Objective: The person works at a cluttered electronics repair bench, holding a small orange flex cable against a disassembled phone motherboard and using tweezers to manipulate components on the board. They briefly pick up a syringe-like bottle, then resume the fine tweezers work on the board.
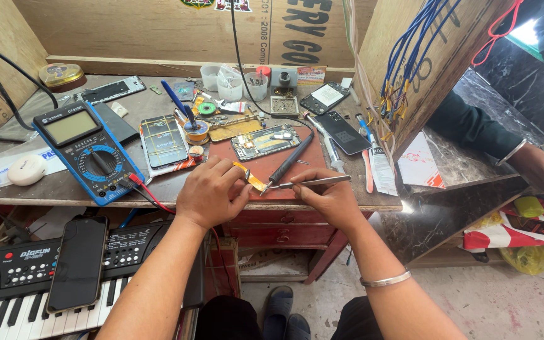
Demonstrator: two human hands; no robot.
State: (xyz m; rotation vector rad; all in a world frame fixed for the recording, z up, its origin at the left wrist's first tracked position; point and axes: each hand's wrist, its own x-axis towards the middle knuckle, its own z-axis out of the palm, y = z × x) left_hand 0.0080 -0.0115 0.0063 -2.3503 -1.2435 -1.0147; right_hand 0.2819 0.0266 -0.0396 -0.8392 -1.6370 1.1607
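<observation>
- Blue meter [89, 151] at worktop [51, 186] left, grey rectangular screen [70, 126].
- Dark phone [78, 262], black screen, lying on keyboard [7, 277].
- Black phone [342, 133] at worktop right, beside white tube [382, 169].
- Yellow-gridded phone screen [164, 141] mid-worktop.

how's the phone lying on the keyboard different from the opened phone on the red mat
The phone on the keyboard is closed, showing a plain dark glossy face; the opened phone shows its circuit boards and inner parts. The phone on the keyboard lies lengthwise toward the person, near the left hand's forearm; the opened phone lies crosswise beyond both hands, on the red mat. Both lie flat and untouched.
</observation>
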